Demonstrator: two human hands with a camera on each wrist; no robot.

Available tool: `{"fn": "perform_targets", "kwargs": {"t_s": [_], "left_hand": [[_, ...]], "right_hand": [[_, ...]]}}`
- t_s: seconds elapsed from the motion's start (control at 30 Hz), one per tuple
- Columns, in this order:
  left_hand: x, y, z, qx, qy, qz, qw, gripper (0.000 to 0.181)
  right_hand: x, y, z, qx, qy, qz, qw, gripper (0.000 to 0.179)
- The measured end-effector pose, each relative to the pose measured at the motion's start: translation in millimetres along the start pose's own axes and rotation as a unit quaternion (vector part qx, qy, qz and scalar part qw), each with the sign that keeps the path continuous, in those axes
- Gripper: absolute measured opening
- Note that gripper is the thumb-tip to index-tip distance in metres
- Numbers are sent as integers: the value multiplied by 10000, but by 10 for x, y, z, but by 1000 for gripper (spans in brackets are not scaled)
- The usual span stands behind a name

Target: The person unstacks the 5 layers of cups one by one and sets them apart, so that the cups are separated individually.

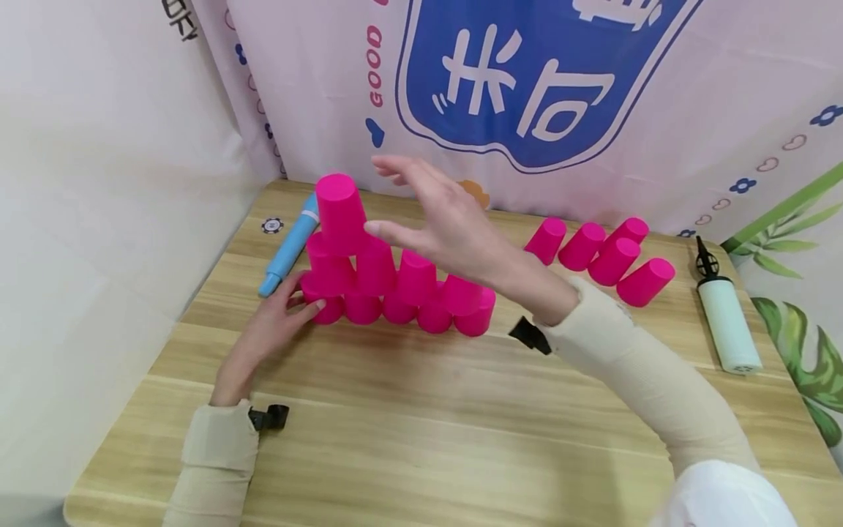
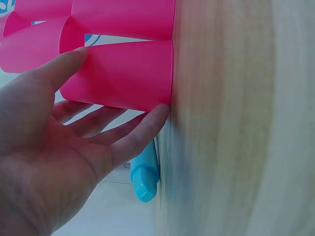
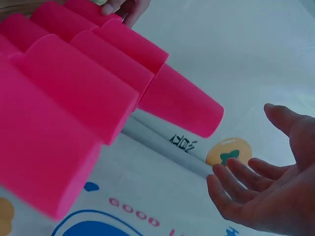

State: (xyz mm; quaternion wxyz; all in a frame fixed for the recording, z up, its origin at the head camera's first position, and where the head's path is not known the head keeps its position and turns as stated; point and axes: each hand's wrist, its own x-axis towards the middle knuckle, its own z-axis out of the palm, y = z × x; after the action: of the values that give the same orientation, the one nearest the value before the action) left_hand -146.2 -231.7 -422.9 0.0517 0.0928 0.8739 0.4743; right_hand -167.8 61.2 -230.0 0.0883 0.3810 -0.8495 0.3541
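Note:
Pink cups stand upside down in a stacked wall on the table: a bottom row of several, a second row on top, and one top cup [image 1: 339, 212] at the left end. My left hand [image 1: 276, 323] holds the leftmost bottom cup [image 2: 123, 76], thumb on its near side and fingers round the other. Beside the top cup, my right hand [image 1: 451, 223] hangs in the air with spread, relaxed fingers. The right wrist view shows a gap between that hand [image 3: 275, 191] and the top cup [image 3: 182, 103]. My right forearm hides part of the wall's right end.
Several loose pink cups [image 1: 616, 261] stand upside down at the back right. A pale green hand pump [image 1: 728, 322] lies near the right edge. Left of the wall lies a blue tube-shaped object [image 1: 290, 245], close to a small round chip [image 1: 272, 225]. A printed cloth [image 1: 316, 88] hangs behind.

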Motion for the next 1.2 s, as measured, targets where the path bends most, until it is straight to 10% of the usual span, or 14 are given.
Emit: {"fn": "perform_targets", "kwargs": {"t_s": [0.37, 1.2], "left_hand": [[28, -14, 40, -30, -48, -1, 10000, 64], [1, -22, 2, 49, -23, -81, 10000, 66]], "right_hand": [[399, -8, 236, 12, -1164, 1397, 9833, 83], [485, 139, 449, 569, -802, 1184, 9881, 64]]}}
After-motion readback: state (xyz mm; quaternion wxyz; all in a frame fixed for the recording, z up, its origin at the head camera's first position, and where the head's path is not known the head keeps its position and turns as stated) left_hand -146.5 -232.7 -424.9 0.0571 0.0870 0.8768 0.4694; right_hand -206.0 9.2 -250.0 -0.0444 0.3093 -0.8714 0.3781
